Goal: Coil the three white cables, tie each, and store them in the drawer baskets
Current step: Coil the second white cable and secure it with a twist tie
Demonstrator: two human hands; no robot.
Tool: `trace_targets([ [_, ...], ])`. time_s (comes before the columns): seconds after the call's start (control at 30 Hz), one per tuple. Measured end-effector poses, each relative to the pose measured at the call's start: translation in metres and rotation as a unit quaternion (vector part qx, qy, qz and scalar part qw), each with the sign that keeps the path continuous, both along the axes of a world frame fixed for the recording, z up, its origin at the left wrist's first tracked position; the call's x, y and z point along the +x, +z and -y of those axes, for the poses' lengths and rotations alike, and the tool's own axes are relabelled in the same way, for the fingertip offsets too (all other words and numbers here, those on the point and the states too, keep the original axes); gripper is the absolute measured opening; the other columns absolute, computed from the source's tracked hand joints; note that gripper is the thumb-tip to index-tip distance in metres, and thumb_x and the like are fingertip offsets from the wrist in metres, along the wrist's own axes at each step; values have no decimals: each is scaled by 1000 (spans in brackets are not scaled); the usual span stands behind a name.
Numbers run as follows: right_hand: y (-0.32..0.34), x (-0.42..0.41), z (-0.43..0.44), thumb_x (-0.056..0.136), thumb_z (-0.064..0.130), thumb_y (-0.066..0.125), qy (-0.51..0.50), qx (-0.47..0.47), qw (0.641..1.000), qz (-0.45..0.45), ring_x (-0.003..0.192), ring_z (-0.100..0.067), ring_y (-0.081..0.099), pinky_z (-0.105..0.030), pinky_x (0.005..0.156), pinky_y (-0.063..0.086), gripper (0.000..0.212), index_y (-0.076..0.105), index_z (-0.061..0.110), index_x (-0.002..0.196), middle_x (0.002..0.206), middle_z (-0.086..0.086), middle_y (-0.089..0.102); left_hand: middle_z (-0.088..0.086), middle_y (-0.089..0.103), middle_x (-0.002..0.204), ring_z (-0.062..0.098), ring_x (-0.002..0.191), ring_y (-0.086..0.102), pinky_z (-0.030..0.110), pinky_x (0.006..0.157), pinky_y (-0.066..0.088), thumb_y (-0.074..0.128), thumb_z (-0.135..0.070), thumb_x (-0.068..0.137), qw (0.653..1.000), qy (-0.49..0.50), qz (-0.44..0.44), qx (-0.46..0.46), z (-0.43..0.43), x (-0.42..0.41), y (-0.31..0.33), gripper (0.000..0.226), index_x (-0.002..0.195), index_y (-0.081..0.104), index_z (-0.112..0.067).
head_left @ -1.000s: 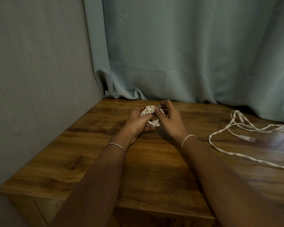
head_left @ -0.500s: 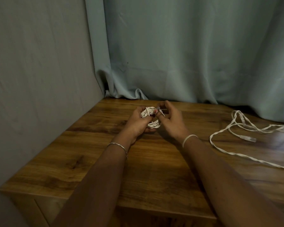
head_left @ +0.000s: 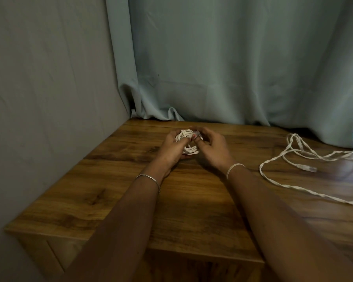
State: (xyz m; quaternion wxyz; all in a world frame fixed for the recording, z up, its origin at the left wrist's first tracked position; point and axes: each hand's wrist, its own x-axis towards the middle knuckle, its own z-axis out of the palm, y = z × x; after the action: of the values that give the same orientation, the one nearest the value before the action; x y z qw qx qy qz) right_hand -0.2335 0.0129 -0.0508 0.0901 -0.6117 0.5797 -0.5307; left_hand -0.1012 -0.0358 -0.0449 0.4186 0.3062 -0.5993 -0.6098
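Coiled cable (head_left: 190, 151) is at counter centre, just above the surface, held between both hands. Left hand (head_left: 171, 148) has its fingers curled round the coil's 9 o'clock side, probably clamping the loops so they don't spring apart. Right hand (head_left: 211, 151) pinches at the coil's 12 to 1 o'clock edge. It looks like it's working the tail end or a tie, but it's too small to tell which. My read: tying step on cable one, not secured yet.

Loose white cable (head_left: 302, 166) sprawls at 3 o'clock, well apart from the hands, plug end lying flat. Likely next in the queue. Third cable and the drawer baskets aren't in view.

Counter (head_left: 192, 210) is wood-grain with a slight sheen. Grey-green curtain (head_left: 232, 68) hangs at 12 o'clock, its hem bunched on the counter's back edge. Plain wall (head_left: 49, 78) at 9 o'clock. Lighting is dim.
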Motion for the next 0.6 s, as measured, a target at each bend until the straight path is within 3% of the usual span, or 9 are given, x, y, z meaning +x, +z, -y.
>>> trace_targets([
  [0.2,6,0,-14,93,10,57,6,38,999,8,105,-12,65,-34,95,53,35,61,17,127,119,-1,68,14,63,121,25,100,66,33,72,59,57,-10,95,999,-1,-29,40,-16,6,2,37,131,48,-11],
  [0.37,5,0,-38,92,13,60,6,26,1000,-14,108,-9,65,-29,95,52,35,63,15,127,120,0,68,15,67,113,26,96,68,39,77,59,64,-10,91,998,-6,-40,53,-32,5,1,20,109,58,-12],
  [0.47,7,-6,-66,95,15,57,-17,14,999,-43,108,-4,63,-22,93,51,34,61,18,129,122,2,67,19,68,114,30,96,69,44,78,59,69,-11,87,998,-20,-37,57,-48,-1,2,36,120,56,-4],
  [0.6,3,-19,-109,97,25,55,-64,15,993,-102,106,-6,65,-28,92,53,36,57,26,133,123,5,67,21,69,110,31,92,70,45,76,59,70,-10,86,998,-41,-21,50,-77,-17,-1,39,122,56,0],
])
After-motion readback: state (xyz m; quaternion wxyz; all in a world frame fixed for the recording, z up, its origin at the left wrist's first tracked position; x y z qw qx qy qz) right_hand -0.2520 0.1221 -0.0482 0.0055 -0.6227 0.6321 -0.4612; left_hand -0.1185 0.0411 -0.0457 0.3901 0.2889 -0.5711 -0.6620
